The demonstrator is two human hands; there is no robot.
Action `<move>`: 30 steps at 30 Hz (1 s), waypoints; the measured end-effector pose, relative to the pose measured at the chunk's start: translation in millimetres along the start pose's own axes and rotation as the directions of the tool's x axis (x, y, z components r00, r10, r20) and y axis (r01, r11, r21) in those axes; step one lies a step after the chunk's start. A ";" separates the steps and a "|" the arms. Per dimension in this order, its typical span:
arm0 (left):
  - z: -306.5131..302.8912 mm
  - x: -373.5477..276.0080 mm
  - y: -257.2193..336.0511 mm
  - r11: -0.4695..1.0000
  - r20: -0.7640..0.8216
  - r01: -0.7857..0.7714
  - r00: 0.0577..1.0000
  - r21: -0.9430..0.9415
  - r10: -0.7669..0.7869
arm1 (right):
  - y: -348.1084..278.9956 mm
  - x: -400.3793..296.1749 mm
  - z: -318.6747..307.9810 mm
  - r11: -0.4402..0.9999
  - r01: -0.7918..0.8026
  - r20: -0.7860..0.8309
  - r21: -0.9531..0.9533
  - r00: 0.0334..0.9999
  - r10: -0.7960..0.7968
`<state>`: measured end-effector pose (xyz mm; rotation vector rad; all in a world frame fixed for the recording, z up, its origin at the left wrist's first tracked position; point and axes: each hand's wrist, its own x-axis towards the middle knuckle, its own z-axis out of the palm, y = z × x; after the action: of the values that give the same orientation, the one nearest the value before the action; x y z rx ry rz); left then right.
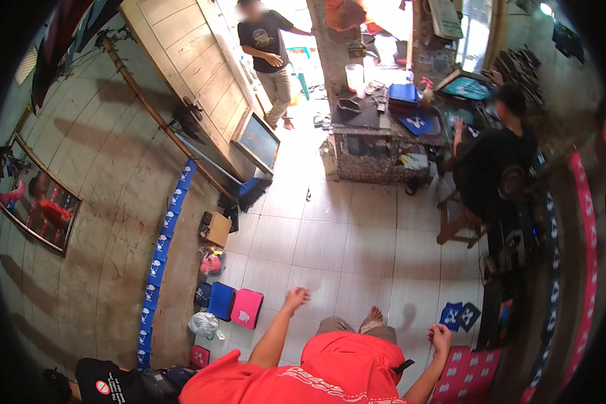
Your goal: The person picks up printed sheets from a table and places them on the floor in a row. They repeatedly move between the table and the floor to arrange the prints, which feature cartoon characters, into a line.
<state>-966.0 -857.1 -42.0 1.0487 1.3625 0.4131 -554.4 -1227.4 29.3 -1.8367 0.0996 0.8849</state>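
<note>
Above the tiled floor, my left hand point(297, 299) hangs out in front of my body with loosely bent fingers and nothing seen in it. A stack of pink printed pieces point(247, 308) and a blue stack point(222, 301) lie on the floor to its left. My right hand point(439, 337) is out at my right side, its fingers curled; whether they pinch anything small is unclear. Nearest to it are a blue printed piece point(451, 316) and a dark printed piece point(468, 316) on the floor. Below that hand a pink printed sheet point(464, 376) spreads out.
A person point(500, 146) sits on a wooden stool point(459, 219) at a cluttered worktable point(363, 129). Another person point(267, 55) stands in the doorway beside the open door point(197, 60). Along the left wall are a broom point(255, 192), a cardboard box point(217, 228) and plastic bags point(205, 324).
</note>
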 end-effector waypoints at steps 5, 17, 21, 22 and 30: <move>87.7 21.6 31.9 0.981 0.017 -0.019 1.000 0.192 0.016 | -206.3 133.6 110.2 0.916 0.391 0.369 -0.092 0.868 -0.333; 85.0 211.8 97.0 0.759 -0.039 0.648 0.762 0.064 -0.647 | -456.4 336.0 294.6 0.848 0.507 0.429 -0.158 0.808 -0.403; 133.5 373.6 230.4 0.923 -0.019 0.358 0.933 0.137 -0.359 | -498.3 388.8 321.9 0.876 0.457 0.344 -0.156 0.856 -0.385; 151.6 410.2 271.1 0.953 -0.026 0.281 0.960 0.112 -0.280 | -516.9 398.4 325.8 0.896 0.423 0.334 -0.139 0.871 -0.359; 339.7 559.1 549.9 0.936 -0.087 -0.342 0.938 -0.087 0.334 | -587.2 583.1 382.3 0.948 -0.126 0.404 0.293 0.915 -0.003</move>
<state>-352.9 -265.1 22.0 1.1969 1.2096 0.7738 -68.3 -456.7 57.4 -1.3343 0.0381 1.2021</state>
